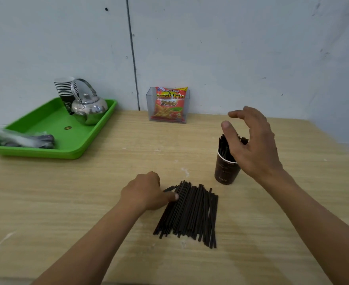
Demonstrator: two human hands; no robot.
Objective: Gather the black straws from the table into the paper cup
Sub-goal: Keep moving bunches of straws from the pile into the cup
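Dozens of black straws (190,212) in a flat heap on the wooden tabletop (66,202), roughly parallel, front centre. More of the same upright in the brown paper cup (225,171), ends poking above its rim. Cup just beyond and to the right of the heap, apart from it.

Left grip (146,192) at the heap's far-left edge, fingers curled, thumb tip down on the outermost straws; cannot tell whether any straw is truly pinched. Right grip (253,145) released, fingers spread and empty, over the cup's mouth, partly covering rim and straw tips.

Far left, a green tray (52,120) carrying a metal kettle (89,109), a stack of paper cups (65,87) behind it, and a blurred plastic-wrapped bundle (23,139) at the near end. Against the wall, centre, a clear holder (148,103) with a red snack packet (170,105) inside.
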